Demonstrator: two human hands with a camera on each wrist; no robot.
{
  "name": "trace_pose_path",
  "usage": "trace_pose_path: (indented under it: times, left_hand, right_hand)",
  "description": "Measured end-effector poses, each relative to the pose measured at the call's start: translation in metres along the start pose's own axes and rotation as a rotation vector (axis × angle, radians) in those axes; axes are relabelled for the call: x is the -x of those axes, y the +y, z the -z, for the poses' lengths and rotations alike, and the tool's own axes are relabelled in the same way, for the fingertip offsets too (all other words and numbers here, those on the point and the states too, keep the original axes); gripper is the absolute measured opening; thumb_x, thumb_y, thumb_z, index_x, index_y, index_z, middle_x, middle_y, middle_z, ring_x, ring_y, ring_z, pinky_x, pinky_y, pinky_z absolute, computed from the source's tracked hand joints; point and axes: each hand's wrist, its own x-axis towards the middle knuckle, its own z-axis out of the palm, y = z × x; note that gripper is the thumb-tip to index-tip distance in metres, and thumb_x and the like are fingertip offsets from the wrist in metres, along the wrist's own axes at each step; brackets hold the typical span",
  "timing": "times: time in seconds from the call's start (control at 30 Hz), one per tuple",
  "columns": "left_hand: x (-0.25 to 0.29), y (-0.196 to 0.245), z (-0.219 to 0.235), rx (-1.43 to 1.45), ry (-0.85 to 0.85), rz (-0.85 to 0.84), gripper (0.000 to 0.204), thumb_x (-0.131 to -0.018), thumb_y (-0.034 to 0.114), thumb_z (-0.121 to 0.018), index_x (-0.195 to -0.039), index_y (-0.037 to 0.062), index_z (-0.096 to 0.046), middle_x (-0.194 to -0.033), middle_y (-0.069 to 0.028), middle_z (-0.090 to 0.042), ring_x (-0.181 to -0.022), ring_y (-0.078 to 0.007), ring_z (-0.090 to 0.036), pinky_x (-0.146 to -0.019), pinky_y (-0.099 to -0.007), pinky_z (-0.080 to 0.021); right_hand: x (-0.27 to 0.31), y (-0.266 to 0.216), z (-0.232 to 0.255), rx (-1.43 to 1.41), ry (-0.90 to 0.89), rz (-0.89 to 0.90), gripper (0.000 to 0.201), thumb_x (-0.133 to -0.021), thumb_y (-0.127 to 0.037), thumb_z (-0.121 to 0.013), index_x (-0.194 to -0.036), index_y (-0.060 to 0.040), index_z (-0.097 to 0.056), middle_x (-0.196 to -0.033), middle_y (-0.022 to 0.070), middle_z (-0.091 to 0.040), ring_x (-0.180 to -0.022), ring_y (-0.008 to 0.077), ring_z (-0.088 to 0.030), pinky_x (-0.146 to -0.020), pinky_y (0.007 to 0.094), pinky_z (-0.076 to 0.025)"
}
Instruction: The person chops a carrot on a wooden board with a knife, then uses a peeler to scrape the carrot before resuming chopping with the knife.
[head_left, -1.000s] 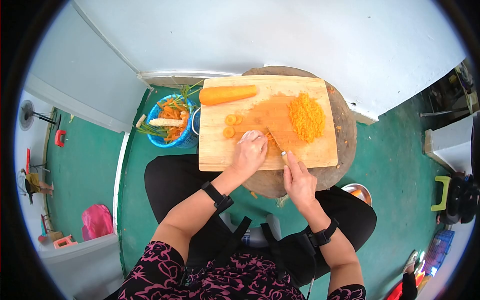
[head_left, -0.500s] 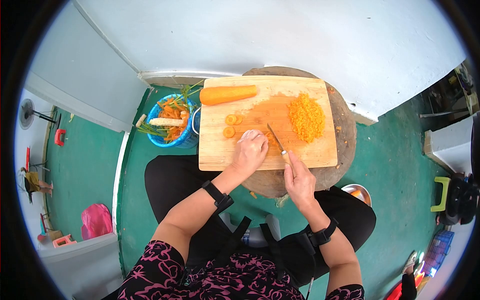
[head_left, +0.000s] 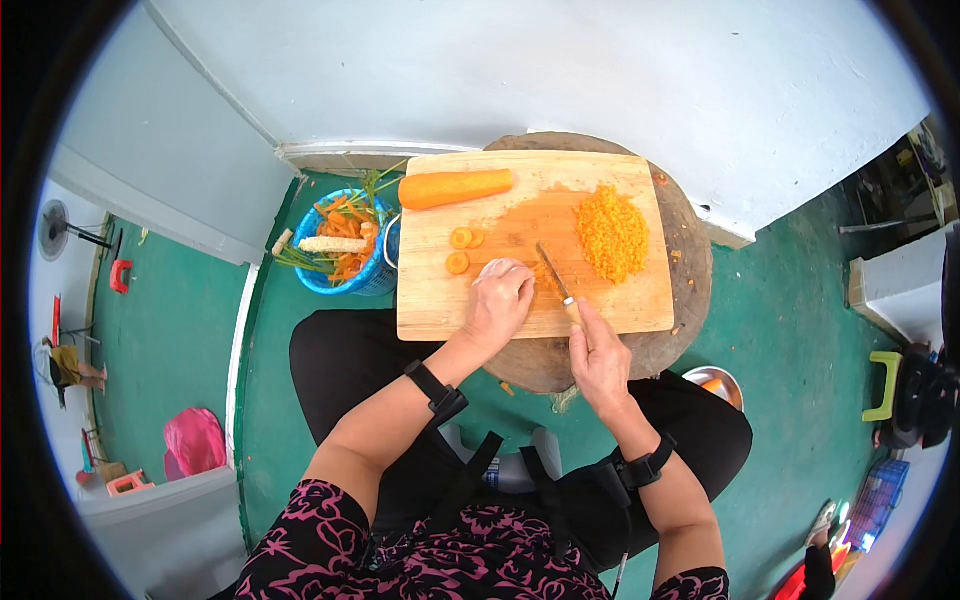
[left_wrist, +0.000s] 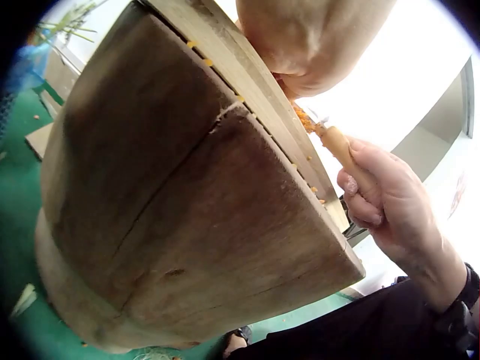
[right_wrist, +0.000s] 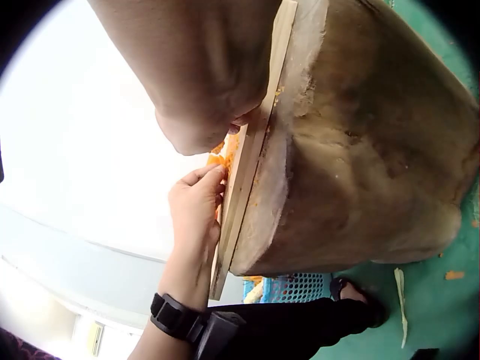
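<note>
On the wooden cutting board (head_left: 425,310), the left hand (head_left: 499,306) has its fingers bent; the right wrist view shows that hand (right_wrist: 195,208) pinching an orange carrot piece (right_wrist: 217,160). Most of the piece is hidden in the head view. Just to the right, the right hand (head_left: 601,358) grips the wooden handle of a small knife (head_left: 557,280), its blade angled up-left beside the left fingertips. A heap of finely chopped carrot (head_left: 612,237) lies on the right side. Several round slices (head_left: 457,263) and a large peeled carrot (head_left: 456,188) are on the left.
The board rests on a thick round wood block (head_left: 693,265). Left of it stands a blue basket (head_left: 372,280) of peelings. A metal bowl (head_left: 735,387) with an orange piece is on the floor at lower right. A white wall (head_left: 560,70) rises behind.
The knife blade has turned slightly and its tip has shifted a little up and right. The left hand has hardly moved.
</note>
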Motion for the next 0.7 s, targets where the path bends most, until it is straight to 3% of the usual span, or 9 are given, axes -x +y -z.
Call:
trace_pose_path:
  times: [0.13, 0.23, 0.33, 0.43, 0.7]
  left_hand:
    - [-0.0008, 0.0014, -0.0022, 0.01, 0.013, 0.032, 0.006, -0.072, 0.0, -0.066, -0.078, 0.0, -0.065, -0.079, -0.014, -0.063, -0.076, -0.0318, -0.06, -0.069, -0.0387, -0.048]
    - [0.0009, 0.0003, -0.0023, 0.012, 0.022, 0.02, 0.005, -0.073, 0.0, -0.066, -0.078, -0.0001, -0.065, -0.078, -0.014, -0.063, -0.076, -0.0322, -0.06, -0.069, -0.039, -0.048]
    - [0.0012, 0.0, -0.0021, 0.023, 0.023, 0.008, 0.005, -0.073, -0.001, -0.066, -0.078, -0.0004, -0.065, -0.078, -0.0139, -0.063, -0.076, -0.0323, -0.06, -0.069, -0.0392, -0.048]
    - [-0.0002, 0.0003, -0.0008, 0.004, 0.014, -0.01, 0.005, -0.072, -0.001, -0.065, -0.077, -0.0006, -0.065, -0.078, -0.0137, -0.063, -0.076, -0.032, -0.06, -0.07, -0.0391, -0.048]
    - [-0.0012, 0.0013, -0.0011, -0.011, -0.003, -0.025, 0.007, -0.07, -0.001, -0.065, -0.077, 0.0003, -0.065, -0.078, -0.013, -0.062, -0.075, -0.0315, -0.06, -0.069, -0.0387, -0.049]
  right_hand:
    - [-0.0009, -0.0068, 0.0039, 0.011, -0.115, -0.092, 0.035, -0.088, -0.014, -0.057, -0.122, -0.0049, -0.057, -0.103, 0.022, -0.064, -0.091, 0.0358, -0.064, -0.077, 0.0413, -0.052]
    - [-0.0018, -0.005, 0.0038, 0.155, -0.145, -0.029, 0.037, -0.086, -0.017, -0.06, -0.121, -0.0069, -0.057, -0.092, 0.0162, -0.066, -0.075, 0.0327, -0.065, -0.063, 0.0414, -0.053]
    - [-0.0011, -0.0051, 0.0032, 0.142, -0.139, -0.023, 0.037, -0.086, -0.017, -0.06, -0.121, -0.0065, -0.057, -0.091, 0.0165, -0.066, -0.076, 0.0333, -0.065, -0.064, 0.0416, -0.053]
    - [0.001, 0.0028, -0.0022, 0.004, -0.011, 0.033, 0.036, -0.086, -0.016, -0.059, -0.121, -0.0061, -0.057, -0.091, 0.0171, -0.066, -0.076, 0.0341, -0.065, -0.065, 0.0418, -0.053]
    - [0.0007, -0.0021, 0.0019, 0.009, -0.001, 0.015, 0.036, -0.086, -0.016, -0.059, -0.121, -0.0056, -0.057, -0.09, 0.0172, -0.065, -0.076, 0.034, -0.065, -0.065, 0.0421, -0.053]
